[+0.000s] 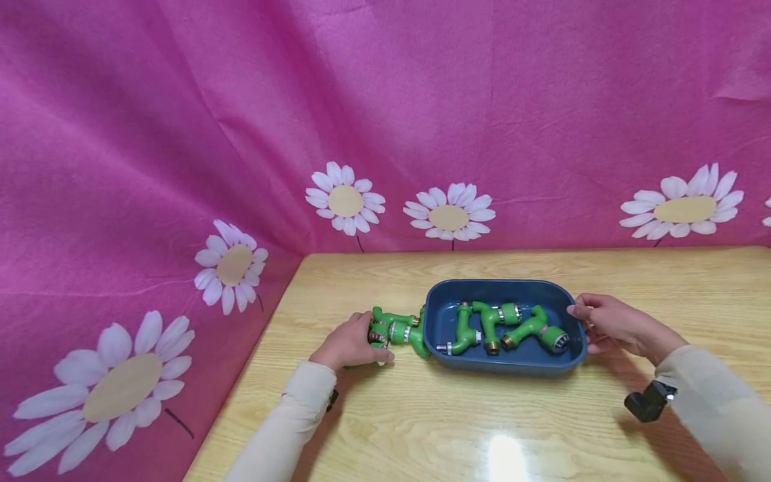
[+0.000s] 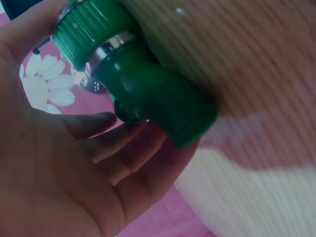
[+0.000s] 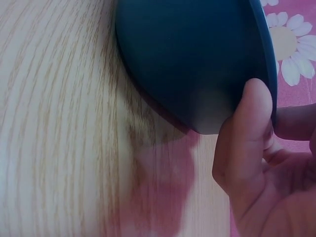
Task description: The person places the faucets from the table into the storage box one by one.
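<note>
In the head view a dark blue tub [image 1: 506, 367] sits on the table with several green taps in it, among them one with a ribbed round knob [image 1: 535, 328]. My right hand [image 1: 623, 326] pinches the tub's right end, its thumb [image 3: 254, 106] against the outer wall. Left of the tub, more green taps lie close together on the table. My left hand [image 1: 351, 341] curves round the outer end of that group and grips a green tap [image 2: 153, 94] with a ribbed cap and chrome ring. Part of this tap is hidden by the hand in the head view.
The light wooden table [image 1: 446, 422] meets a pink cloth [image 1: 512, 120] with printed white daisies at its back and left edges. A black wrist camera [image 1: 649, 400] hangs below the right sleeve.
</note>
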Action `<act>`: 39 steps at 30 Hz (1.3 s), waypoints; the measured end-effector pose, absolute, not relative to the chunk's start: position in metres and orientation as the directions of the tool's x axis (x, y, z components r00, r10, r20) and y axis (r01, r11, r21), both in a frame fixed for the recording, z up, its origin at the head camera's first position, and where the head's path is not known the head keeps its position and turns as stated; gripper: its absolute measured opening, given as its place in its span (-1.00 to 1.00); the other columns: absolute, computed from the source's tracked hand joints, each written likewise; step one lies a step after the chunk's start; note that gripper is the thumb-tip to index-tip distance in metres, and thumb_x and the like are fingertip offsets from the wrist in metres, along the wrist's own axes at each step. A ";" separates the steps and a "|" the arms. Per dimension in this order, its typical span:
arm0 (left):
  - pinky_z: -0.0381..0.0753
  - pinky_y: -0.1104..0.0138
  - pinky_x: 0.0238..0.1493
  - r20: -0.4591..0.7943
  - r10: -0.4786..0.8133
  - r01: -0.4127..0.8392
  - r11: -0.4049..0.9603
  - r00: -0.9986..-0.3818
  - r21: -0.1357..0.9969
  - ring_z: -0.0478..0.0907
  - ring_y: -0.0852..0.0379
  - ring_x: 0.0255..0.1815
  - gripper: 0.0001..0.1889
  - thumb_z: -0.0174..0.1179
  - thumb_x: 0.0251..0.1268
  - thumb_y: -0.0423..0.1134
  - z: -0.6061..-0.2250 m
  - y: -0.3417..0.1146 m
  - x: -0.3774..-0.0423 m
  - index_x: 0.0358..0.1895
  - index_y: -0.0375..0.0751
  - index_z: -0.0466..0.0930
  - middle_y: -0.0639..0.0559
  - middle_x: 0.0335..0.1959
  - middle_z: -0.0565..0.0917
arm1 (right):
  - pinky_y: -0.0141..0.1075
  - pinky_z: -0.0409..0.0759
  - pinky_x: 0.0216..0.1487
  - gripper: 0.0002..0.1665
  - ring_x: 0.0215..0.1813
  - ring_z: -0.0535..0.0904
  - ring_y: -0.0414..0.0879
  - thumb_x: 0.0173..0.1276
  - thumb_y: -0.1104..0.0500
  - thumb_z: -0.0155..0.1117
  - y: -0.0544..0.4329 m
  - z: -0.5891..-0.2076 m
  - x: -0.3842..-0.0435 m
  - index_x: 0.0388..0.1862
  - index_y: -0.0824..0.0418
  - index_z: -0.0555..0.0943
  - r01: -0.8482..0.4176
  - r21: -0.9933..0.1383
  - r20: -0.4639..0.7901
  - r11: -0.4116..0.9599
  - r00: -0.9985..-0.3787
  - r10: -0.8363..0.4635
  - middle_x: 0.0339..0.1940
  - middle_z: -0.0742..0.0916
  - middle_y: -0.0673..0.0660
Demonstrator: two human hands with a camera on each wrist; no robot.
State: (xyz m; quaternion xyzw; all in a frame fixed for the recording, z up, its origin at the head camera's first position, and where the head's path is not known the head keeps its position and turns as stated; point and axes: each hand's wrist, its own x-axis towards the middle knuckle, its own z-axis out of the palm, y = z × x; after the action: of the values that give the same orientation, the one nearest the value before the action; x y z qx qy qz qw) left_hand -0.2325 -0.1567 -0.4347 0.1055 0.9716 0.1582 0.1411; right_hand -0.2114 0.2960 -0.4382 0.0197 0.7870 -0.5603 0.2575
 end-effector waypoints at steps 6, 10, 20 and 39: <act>0.44 0.02 0.39 -0.252 0.267 0.169 0.921 -0.930 0.351 0.42 -0.13 0.39 0.06 0.52 -0.10 0.11 -0.430 -0.162 -0.232 0.47 -0.31 0.23 -0.19 0.38 0.45 | -0.40 0.64 -0.42 -0.77 -0.47 0.55 -0.25 0.62 0.12 -0.16 0.297 -0.439 -0.211 -0.30 0.10 0.35 0.321 -0.871 -0.430 0.372 -0.864 -0.262 -0.49 0.49 -0.03; 0.39 0.00 0.44 -0.322 0.268 0.168 0.937 -0.908 0.307 0.33 -0.20 0.47 0.11 0.51 -0.09 0.12 -0.423 -0.165 -0.236 0.50 -0.33 0.16 -0.24 0.46 0.36 | -0.39 0.65 -0.41 -0.75 -0.46 0.57 -0.25 0.62 0.10 -0.16 0.299 -0.440 -0.210 -0.32 0.10 0.35 0.318 -0.871 -0.428 0.373 -0.865 -0.262 -0.47 0.48 -0.03; 0.49 -0.06 0.30 -0.490 0.160 0.090 0.982 -0.857 0.163 0.44 -0.26 0.35 0.16 0.50 -0.09 0.22 -0.412 -0.166 -0.243 0.55 -0.13 0.04 -0.29 0.49 0.24 | -0.38 0.65 -0.40 -0.76 -0.45 0.58 -0.24 0.62 0.11 -0.16 0.300 -0.442 -0.210 -0.31 0.09 0.37 0.328 -0.868 -0.436 0.372 -0.863 -0.257 -0.46 0.49 -0.02; 0.48 -0.07 0.29 -0.513 0.158 0.071 0.980 -0.844 0.184 0.36 -0.21 0.42 0.18 0.59 -0.20 0.13 -0.406 -0.167 -0.242 0.54 -0.05 0.10 -0.28 0.46 0.26 | -0.38 0.66 -0.40 -0.77 -0.44 0.56 -0.23 0.63 0.11 -0.18 0.297 -0.438 -0.213 -0.27 0.13 0.34 0.322 -0.864 -0.436 0.386 -0.862 -0.259 -0.44 0.48 -0.01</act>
State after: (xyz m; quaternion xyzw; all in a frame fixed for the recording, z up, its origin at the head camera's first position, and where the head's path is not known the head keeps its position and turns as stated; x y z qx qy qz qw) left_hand -0.2424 -0.1670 -0.4059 0.0598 0.9569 0.0792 0.2731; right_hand -0.2131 0.2973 -0.4384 0.0200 0.7902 -0.5536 0.2622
